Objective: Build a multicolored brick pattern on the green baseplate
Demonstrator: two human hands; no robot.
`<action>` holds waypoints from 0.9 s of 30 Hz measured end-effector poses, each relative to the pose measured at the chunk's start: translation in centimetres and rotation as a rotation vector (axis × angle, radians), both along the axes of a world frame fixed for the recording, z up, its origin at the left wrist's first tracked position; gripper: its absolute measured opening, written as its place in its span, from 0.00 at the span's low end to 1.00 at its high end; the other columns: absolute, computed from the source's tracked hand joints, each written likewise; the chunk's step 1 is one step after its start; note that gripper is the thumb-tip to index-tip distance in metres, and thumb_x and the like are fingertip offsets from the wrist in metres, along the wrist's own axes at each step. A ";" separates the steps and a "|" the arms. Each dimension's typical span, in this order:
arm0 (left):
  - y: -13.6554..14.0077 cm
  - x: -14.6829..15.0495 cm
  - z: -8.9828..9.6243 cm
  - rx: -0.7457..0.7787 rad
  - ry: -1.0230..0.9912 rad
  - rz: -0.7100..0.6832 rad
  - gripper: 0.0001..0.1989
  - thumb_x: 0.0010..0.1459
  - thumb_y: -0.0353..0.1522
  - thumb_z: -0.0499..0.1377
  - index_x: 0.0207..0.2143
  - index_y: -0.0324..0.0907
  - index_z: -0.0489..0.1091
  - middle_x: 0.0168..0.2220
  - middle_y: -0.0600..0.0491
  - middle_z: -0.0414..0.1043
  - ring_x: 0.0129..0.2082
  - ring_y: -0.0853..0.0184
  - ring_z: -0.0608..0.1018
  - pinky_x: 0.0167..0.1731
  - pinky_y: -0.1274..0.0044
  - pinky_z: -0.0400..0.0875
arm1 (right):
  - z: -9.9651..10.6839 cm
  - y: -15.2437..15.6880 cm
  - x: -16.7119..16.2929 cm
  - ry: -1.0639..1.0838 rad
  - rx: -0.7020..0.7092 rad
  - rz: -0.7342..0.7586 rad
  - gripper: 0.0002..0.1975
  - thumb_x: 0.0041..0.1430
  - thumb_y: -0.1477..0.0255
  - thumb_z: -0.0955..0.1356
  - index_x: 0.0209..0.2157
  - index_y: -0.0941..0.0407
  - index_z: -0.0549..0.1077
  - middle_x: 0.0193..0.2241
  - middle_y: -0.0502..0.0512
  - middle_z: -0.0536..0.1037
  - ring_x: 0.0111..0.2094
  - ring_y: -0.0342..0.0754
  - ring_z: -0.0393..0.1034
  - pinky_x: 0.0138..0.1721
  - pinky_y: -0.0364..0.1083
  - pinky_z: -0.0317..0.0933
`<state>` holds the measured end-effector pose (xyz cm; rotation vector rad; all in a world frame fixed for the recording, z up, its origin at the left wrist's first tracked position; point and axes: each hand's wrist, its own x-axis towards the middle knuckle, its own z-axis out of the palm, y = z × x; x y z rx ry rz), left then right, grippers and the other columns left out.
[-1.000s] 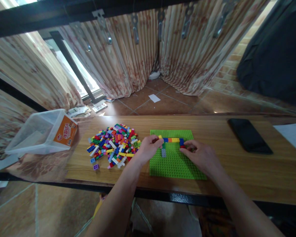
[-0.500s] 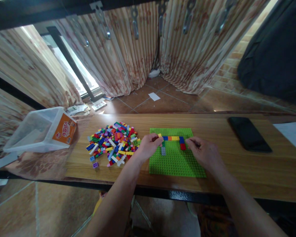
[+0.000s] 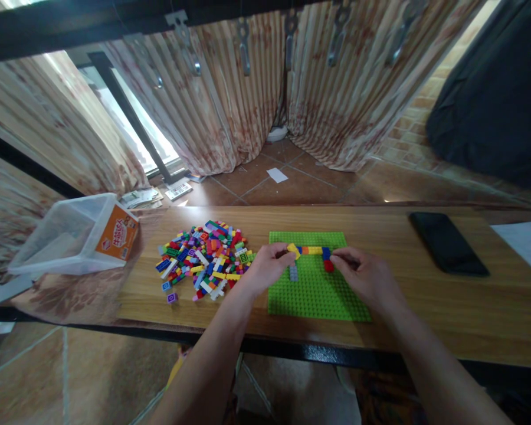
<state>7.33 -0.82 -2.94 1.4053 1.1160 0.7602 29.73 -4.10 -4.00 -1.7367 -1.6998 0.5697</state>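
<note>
A green studded baseplate lies on the table, bearing a row of toy bricks in blue, orange and yellow along its far part. At the row's left end, my left hand pinches a yellow brick, tilted against the row. Just below it sits a grey brick on the plate. My right hand is closed at the row's right end, its fingertips touching the blue brick beside a red brick. Whether anything lies inside those fingers is hidden.
Left of the baseplate spreads a pile of mixed toy bricks. A clear plastic bin with an orange label stands at the table's left end. On the right lie a black phone and a white paper sheet.
The yellow brick in my left hand has turned and shifted slightly right, over the row's left end. My right hand has moved a little left, to the blue brick.
</note>
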 end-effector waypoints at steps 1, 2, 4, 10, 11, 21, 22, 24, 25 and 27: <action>0.0 -0.1 0.1 -0.007 -0.001 -0.012 0.14 0.55 0.39 0.58 0.23 0.39 0.66 0.20 0.60 0.57 0.21 0.75 0.57 0.23 0.78 0.48 | 0.0 -0.1 -0.1 0.014 0.011 0.013 0.12 0.58 0.61 0.66 0.37 0.53 0.77 0.29 0.53 0.81 0.29 0.48 0.74 0.32 0.47 0.66; -0.1 -0.1 0.3 -0.013 -0.005 -0.033 0.14 0.55 0.39 0.58 0.23 0.39 0.66 0.20 0.60 0.57 0.21 0.75 0.57 0.23 0.78 0.49 | 0.1 -0.1 -0.2 0.026 0.026 0.037 0.13 0.58 0.62 0.67 0.39 0.53 0.77 0.30 0.53 0.81 0.28 0.48 0.74 0.32 0.47 0.67; -0.3 -0.2 0.7 -0.016 -0.016 -0.103 0.14 0.55 0.40 0.58 0.24 0.39 0.66 0.21 0.60 0.58 0.22 0.74 0.59 0.24 0.78 0.51 | 0.5 -0.4 -0.6 0.031 0.077 0.123 0.14 0.58 0.62 0.67 0.44 0.53 0.76 0.35 0.54 0.80 0.31 0.48 0.74 0.34 0.48 0.69; -0.8 -0.2 1.4 -0.034 -0.054 -0.361 0.16 0.57 0.42 0.57 0.25 0.39 0.67 0.22 0.58 0.60 0.24 0.72 0.62 0.26 0.78 0.54 | 1.2 -1.3 -2.1 -0.007 0.210 0.354 0.21 0.59 0.61 0.69 0.54 0.48 0.71 0.54 0.59 0.71 0.55 0.56 0.68 0.54 0.57 0.66; -0.9 -0.2 1.4 -0.035 -0.060 -0.383 0.16 0.57 0.42 0.57 0.24 0.39 0.67 0.22 0.58 0.60 0.24 0.72 0.62 0.26 0.78 0.54 | 1.2 -1.4 -2.2 0.001 0.216 0.369 0.20 0.60 0.62 0.68 0.54 0.48 0.72 0.54 0.59 0.70 0.56 0.56 0.67 0.54 0.57 0.65; -0.4 -0.8 1.1 0.010 0.025 -0.225 0.17 0.59 0.43 0.54 0.30 0.38 0.72 0.25 0.55 0.67 0.26 0.71 0.66 0.29 0.78 0.58 | 0.5 -1.8 1.2 -0.124 0.157 0.393 0.14 0.58 0.62 0.70 0.45 0.48 0.77 0.54 0.58 0.70 0.56 0.58 0.67 0.56 0.61 0.63; -0.3 -0.9 1.0 0.007 0.039 -0.174 0.17 0.59 0.43 0.55 0.30 0.38 0.72 0.25 0.55 0.67 0.25 0.72 0.65 0.28 0.78 0.57 | 0.3 -1.8 1.7 -0.142 0.152 0.402 0.14 0.57 0.62 0.70 0.45 0.48 0.77 0.55 0.58 0.70 0.57 0.58 0.66 0.57 0.62 0.63; -0.1 -1.0 0.7 0.001 0.060 -0.096 0.17 0.59 0.43 0.55 0.29 0.37 0.73 0.23 0.57 0.65 0.23 0.73 0.63 0.25 0.79 0.54 | -0.2 -1.8 2.3 -0.179 0.142 0.419 0.14 0.57 0.63 0.70 0.45 0.48 0.77 0.55 0.59 0.70 0.56 0.59 0.67 0.57 0.62 0.63; 0.0 -1.0 0.6 -0.001 0.065 -0.073 0.17 0.58 0.43 0.56 0.28 0.37 0.72 0.22 0.57 0.64 0.22 0.73 0.62 0.24 0.79 0.53 | -0.4 -1.8 2.5 -0.198 0.140 0.425 0.14 0.57 0.64 0.71 0.45 0.49 0.77 0.55 0.59 0.70 0.56 0.59 0.67 0.57 0.63 0.63; 0.0 -0.9 0.4 -0.003 0.059 -0.062 0.17 0.58 0.42 0.57 0.28 0.37 0.73 0.22 0.57 0.64 0.22 0.73 0.62 0.24 0.79 0.53 | -0.6 -1.8 2.5 -0.234 0.141 0.430 0.14 0.56 0.64 0.71 0.45 0.49 0.77 0.55 0.59 0.70 0.56 0.60 0.67 0.57 0.63 0.63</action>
